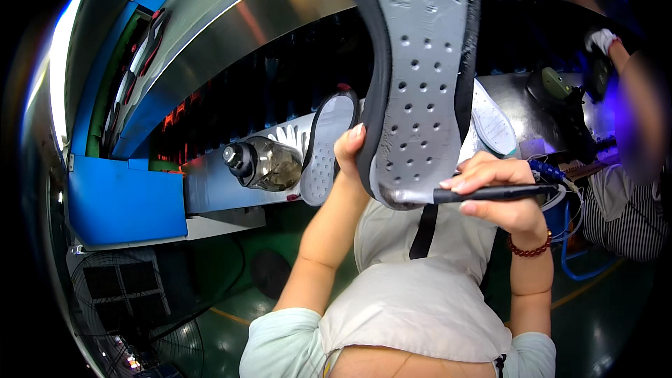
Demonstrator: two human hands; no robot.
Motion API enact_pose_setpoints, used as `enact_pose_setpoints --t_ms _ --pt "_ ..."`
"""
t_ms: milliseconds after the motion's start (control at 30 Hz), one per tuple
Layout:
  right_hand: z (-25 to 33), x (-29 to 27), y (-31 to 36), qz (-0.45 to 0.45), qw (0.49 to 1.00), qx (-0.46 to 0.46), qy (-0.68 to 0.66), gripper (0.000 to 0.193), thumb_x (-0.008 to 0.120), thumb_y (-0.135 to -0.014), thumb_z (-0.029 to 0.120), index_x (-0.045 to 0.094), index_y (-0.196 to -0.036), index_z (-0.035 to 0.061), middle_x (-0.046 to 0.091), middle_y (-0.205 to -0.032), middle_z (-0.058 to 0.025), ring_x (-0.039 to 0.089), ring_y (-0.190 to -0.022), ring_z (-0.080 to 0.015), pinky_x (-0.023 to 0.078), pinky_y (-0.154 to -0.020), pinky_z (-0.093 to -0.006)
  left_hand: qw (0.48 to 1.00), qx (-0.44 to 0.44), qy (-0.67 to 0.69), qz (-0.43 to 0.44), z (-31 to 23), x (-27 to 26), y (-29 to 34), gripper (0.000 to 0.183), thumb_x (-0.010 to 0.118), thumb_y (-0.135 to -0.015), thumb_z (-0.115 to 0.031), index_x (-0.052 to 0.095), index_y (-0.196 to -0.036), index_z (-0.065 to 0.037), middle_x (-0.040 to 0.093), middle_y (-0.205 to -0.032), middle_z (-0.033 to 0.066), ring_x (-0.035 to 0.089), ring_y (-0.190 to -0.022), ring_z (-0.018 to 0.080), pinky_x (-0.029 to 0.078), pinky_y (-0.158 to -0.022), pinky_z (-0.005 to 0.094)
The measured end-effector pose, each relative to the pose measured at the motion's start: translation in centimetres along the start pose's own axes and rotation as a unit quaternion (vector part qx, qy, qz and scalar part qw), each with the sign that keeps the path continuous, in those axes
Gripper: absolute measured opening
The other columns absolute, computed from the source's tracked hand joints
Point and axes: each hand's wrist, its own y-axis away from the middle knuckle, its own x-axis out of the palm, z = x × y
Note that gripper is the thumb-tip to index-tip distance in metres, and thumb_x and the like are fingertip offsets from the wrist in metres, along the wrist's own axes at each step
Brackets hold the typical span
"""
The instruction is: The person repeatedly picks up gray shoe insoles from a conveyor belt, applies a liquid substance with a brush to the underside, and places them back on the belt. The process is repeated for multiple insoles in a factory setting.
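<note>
Gripping left hand (348, 152): we hold the grey sole (420, 98) at our twelve o'clock.
Right hand (511, 203): we pinch a black pen (490, 194) by the sole's six-o'clock end.
Bottle (276, 163): on the tabletop (210, 185), ten o'clock.

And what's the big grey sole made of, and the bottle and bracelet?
The grey sole looks like smooth rubber or foam, with molded-looking dimples. The bottle seems glossy tinted plastic: it's shiny and see-through. The bracelet has shiny dark-red beads, maybe glass or wood.
</note>
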Motion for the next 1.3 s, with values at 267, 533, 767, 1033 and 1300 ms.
enact_pose_setpoints --t_ms 267,533,767,1033,1300 --pt "1.2 -1.6 -1.2 0.126 0.989 0.005 0.073 0.017 0.07 -0.068 -0.003 0.065 -0.084 -0.0022 0.067 -0.088 -0.0151 0.065 -0.086 -0.0232 0.052 -0.076 -0.0298 0.962 -0.248 0.043 -0.109 -3.0 1.6 -2.0 0.048 0.051 -0.08 -0.025 0.05 -0.118 0.004 0.059 -0.11 0.0175 0.059 -0.095 0.0259 0.046 -0.085 0.0335" --pt "2.8 -2.9 -2.8 0.219 0.967 -0.041 0.122 0.014 0.068 -0.071 0.0 0.065 -0.085 0.001 0.066 -0.089 -0.0139 0.065 -0.083 -0.0255 0.052 -0.073 -0.0301 0.849 -0.42 -0.148 -0.283 -3.5 5.5 -3.3 0.04 0.062 -0.079 -0.026 0.057 -0.109 0.001 0.063 -0.098 0.0148 0.061 -0.084 0.0189 0.049 -0.075 0.0295" --pt "3.9 -4.3 -2.9 0.299 0.937 -0.023 0.176 0.014 0.065 -0.073 0.002 0.063 -0.086 -0.0002 0.066 -0.09 -0.0124 0.064 -0.083 -0.0254 0.051 -0.073 -0.0303 0.839 -0.468 -0.142 -0.24 -3.9 5.2 -3.2 0.047 0.059 -0.081 -0.03 0.052 -0.115 0.003 0.061 -0.1 0.0158 0.062 -0.08 0.0177 0.051 -0.07 0.0275" --pt "3.8 -5.8 -2.3 0.263 0.932 -0.042 0.246 0.016 0.066 -0.069 -0.004 0.065 -0.085 0.001 0.067 -0.092 -0.0131 0.065 -0.086 -0.0235 0.052 -0.075 -0.029 0.824 -0.462 -0.164 -0.285 -5.2 5.0 -2.4 0.048 0.06 -0.08 -0.031 0.054 -0.113 0.003 0.063 -0.097 0.0151 0.063 -0.075 0.0177 0.051 -0.065 0.0252" --pt "3.2 -7.4 -1.0 0.218 0.945 -0.059 0.235 0.018 0.071 -0.068 0.0 0.066 -0.086 0.0012 0.068 -0.089 -0.0117 0.066 -0.084 -0.0215 0.05 -0.069 -0.0275 0.8 -0.366 -0.153 -0.45 -6.7 4.3 0.0 0.032 0.068 -0.071 -0.016 0.063 -0.098 0.0 0.065 -0.09 0.0112 0.062 -0.078 0.0184 0.049 -0.075 0.0269"
